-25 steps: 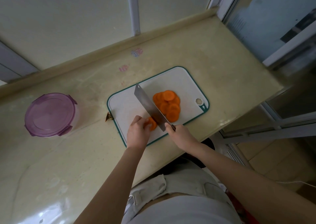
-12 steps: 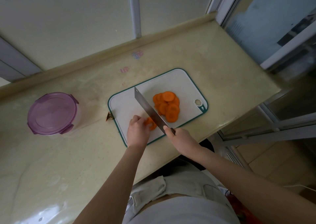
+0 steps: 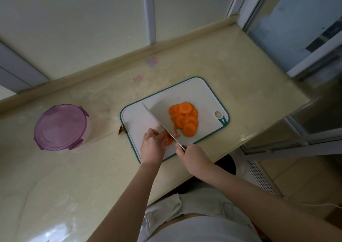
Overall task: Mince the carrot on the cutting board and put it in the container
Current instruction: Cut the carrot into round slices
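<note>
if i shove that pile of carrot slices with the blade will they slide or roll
The carrot slices lie flat and overlapped, so they would probably slide and fan out rather than roll. Thin rounds look stiff and light; on the smooth cutting board a few may skid.

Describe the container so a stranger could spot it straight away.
On the pale countertop, look left of the white cutting board. The container stands there, apart from the board. Only it is round, with a translucent purple clip-on lid.
</note>
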A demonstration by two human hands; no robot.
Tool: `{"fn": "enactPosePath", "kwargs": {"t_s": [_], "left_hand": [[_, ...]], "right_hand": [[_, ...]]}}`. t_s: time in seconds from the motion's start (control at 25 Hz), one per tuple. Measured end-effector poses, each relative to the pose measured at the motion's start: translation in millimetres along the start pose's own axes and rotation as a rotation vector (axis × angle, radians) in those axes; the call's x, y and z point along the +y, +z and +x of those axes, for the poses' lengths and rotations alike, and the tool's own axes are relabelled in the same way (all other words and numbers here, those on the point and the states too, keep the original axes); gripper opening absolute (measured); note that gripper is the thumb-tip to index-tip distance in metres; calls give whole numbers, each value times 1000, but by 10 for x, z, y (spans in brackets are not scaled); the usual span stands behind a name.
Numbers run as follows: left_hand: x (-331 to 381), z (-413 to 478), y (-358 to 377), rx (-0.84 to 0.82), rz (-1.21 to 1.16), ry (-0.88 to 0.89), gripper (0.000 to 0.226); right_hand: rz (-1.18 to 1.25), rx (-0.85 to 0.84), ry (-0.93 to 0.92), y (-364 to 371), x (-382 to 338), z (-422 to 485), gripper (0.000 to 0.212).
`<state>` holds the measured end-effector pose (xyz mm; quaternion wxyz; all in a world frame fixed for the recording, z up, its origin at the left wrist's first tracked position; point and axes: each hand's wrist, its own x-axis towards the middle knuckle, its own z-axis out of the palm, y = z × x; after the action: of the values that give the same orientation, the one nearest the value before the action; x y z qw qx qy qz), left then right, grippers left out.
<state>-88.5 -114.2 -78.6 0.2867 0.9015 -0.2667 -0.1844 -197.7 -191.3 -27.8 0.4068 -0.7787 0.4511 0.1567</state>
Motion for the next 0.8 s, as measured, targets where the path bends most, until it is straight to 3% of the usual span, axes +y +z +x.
{"fn": "enactPosePath", "kwargs": {"t_s": [0.44, 0.8], "left_hand": [[30, -59, -3, 51, -43, 4, 25], [15, -66, -56, 36, -95, -2, 30]], "right_hand": [[167, -98, -32, -228, 107, 55, 50], [202, -23, -90, -253, 51, -77, 47]]}}
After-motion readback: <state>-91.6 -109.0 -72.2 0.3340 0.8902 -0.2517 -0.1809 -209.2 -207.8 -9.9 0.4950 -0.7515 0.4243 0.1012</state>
